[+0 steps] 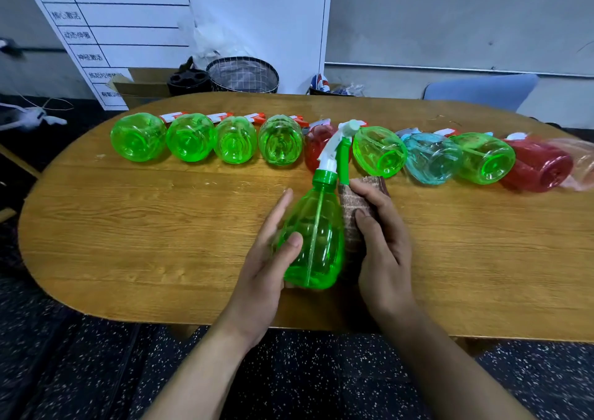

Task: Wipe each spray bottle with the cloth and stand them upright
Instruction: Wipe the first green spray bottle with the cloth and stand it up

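Left hand [268,252] cradles green spray bottle [313,239], thumb curled on it; right hand [384,243] fingers clasp cloth [352,214] against bottle's side.

The held green spray bottle [313,243] is glossy, see-through plastic with an opaque white and green plastic trigger head [334,149], the brown cloth [355,207] beside it looks coarse and matt, and the counter [160,226] is smooth wood-grain with a soft sheen.

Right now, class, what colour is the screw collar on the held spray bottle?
Green, on the held spray bottle; its collar shows in the head view.
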`<state>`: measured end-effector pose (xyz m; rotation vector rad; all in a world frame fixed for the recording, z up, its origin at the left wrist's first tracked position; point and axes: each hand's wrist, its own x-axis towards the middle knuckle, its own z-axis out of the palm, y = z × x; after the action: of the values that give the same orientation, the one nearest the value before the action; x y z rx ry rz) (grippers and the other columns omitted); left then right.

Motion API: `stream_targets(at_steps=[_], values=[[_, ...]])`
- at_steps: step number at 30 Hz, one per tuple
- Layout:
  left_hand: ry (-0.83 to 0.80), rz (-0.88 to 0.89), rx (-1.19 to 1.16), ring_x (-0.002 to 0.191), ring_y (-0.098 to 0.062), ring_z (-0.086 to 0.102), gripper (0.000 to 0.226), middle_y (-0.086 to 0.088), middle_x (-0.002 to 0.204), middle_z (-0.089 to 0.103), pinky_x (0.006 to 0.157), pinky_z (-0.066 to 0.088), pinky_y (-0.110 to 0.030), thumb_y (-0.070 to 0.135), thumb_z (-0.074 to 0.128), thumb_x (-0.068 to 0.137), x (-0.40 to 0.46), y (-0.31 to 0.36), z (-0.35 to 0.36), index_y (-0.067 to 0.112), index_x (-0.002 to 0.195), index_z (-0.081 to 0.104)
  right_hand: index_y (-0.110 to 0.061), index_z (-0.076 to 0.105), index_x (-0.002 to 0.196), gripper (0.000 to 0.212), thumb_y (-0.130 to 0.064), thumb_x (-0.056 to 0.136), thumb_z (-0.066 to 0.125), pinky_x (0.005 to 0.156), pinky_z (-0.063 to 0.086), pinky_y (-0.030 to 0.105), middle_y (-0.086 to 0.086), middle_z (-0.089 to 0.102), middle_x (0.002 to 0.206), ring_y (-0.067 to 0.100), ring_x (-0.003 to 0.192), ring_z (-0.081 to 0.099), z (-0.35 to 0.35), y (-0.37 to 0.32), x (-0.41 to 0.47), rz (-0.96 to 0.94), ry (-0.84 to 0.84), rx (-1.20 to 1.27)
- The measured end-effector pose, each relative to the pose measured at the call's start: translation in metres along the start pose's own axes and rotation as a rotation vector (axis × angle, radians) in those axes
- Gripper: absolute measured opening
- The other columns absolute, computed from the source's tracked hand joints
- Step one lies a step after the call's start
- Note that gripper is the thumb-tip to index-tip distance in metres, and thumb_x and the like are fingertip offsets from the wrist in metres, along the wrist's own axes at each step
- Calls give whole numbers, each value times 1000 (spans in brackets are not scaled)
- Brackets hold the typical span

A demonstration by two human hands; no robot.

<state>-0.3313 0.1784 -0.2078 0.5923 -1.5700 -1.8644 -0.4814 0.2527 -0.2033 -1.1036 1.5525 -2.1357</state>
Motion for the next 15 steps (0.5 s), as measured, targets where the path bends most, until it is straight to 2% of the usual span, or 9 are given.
stream_targets(at_steps=[2,4,6,7,9,11,13,15], values=[[-10,15,62,156,-16,40,61,22,166,42,122,37,-65,58,65,95,1,-2,0,63,153,43,-20,68,133,36,-8,105,48,111,45,37,-3,69,134,17,131,60,-1,-2,3,-28,-1,-87],[-30,22,73,157,-13,37,59,25,166,40,124,35,-63,58,61,97,1,-3,0,61,153,44,-29,68,132,36,-14,105,50,107,46,26,0,67,133,12,128,60,-1,-5,3,-43,-22,-181],[-36,14,46,155,-17,41,54,18,167,43,122,38,-63,54,59,101,0,-3,0,59,153,46,-24,69,134,34,-14,106,51,95,47,16,5,64,129,7,118,61,1,-6,0,-85,-105,-286],[-25,9,31,153,-18,45,51,14,166,45,121,41,-62,51,56,103,0,-3,-1,59,152,47,-21,70,135,34,-14,107,52,91,47,15,7,64,127,7,114,61,2,-6,-3,-128,-153,-345],[6,4,8,151,-19,48,50,11,164,49,121,41,-59,47,52,103,-1,-1,-1,59,151,47,-18,71,134,32,-17,106,54,85,50,22,9,63,121,11,106,61,1,-4,-11,-242,-253,-437],[34,9,10,151,-19,47,50,10,162,51,125,34,-59,47,49,104,-1,2,-2,59,153,46,-20,74,131,32,-20,103,56,75,51,32,9,61,108,18,92,59,-2,-3,-19,-340,-350,-500],[56,17,0,148,-22,52,51,6,159,56,125,34,-59,45,48,105,-1,6,-2,56,154,45,-22,77,127,31,-19,99,62,73,52,35,7,60,100,18,86,58,-4,-3,-27,-427,-438,-546],[66,21,-9,142,-25,59,52,4,155,60,123,37,-60,43,48,104,-1,9,-1,55,155,45,-22,81,120,31,-14,93,67,80,55,32,7,65,102,19,91,64,-4,-3,-33,-513,-513,-574]])
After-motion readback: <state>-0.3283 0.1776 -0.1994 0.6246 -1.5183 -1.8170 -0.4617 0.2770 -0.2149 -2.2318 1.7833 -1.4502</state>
